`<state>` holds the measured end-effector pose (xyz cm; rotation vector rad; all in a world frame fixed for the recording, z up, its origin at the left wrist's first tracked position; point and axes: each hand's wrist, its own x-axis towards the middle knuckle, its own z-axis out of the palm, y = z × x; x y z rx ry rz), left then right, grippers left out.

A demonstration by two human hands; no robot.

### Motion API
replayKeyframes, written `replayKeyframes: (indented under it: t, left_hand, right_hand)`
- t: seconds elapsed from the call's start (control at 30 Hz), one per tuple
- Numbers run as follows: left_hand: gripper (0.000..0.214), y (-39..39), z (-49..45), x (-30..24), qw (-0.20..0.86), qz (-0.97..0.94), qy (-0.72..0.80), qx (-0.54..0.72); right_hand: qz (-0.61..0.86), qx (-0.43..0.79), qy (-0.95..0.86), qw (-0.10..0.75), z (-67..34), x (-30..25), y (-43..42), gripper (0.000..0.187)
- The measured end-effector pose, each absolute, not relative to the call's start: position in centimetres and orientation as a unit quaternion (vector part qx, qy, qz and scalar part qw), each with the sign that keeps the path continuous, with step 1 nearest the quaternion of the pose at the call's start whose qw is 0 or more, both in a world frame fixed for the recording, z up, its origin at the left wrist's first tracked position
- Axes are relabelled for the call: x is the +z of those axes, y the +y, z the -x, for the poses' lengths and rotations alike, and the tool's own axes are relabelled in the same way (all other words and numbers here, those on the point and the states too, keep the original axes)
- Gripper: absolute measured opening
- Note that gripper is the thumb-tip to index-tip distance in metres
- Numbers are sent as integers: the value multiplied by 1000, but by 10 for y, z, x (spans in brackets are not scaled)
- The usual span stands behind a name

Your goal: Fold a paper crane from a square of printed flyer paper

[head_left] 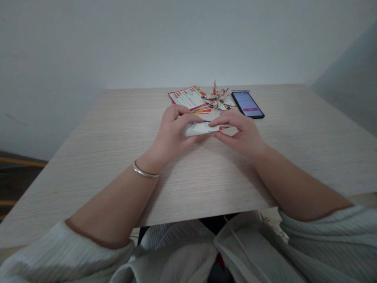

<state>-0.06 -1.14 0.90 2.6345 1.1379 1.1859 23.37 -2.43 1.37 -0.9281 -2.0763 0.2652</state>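
A folded piece of printed paper (198, 129), mostly white with red and blue print, is held just above the table between both hands. My left hand (174, 127) grips its left end, thumb and fingers closed on it. At the right end, my right hand (240, 129) pinches the paper between thumb and fingers. Parts of the paper are hidden behind the fingers. Right behind the hands stands a folded paper flower (219, 98) with pointed petals.
A flat printed leaflet (188, 97) with a red border lies beyond my left hand. To the right of the paper flower rests a phone (247, 104) with its screen lit. The light wooden table (118, 129) meets a pale wall (188, 39) at the back.
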Motion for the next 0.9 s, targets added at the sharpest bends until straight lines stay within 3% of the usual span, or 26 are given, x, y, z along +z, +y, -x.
replayKeyframes:
  t: [0.23, 0.47, 0.73, 0.9]
  left_hand:
    - [48, -5, 0, 4, 32, -845, 374, 381]
    - [33, -5, 0, 4, 67, -851, 368, 369]
    - [31, -5, -1, 2, 76, -849, 343, 394]
    - [38, -3, 2, 3, 77, -856, 348, 374]
  right_hand:
    - [384, 178, -789, 445, -230, 11, -27, 23]
    - [376, 244, -767, 460, -229, 3, -21, 41]
    - [355, 210, -787, 459, -232, 7, -21, 34]
    - [359, 200, -784, 465, -235, 4, -18, 21]
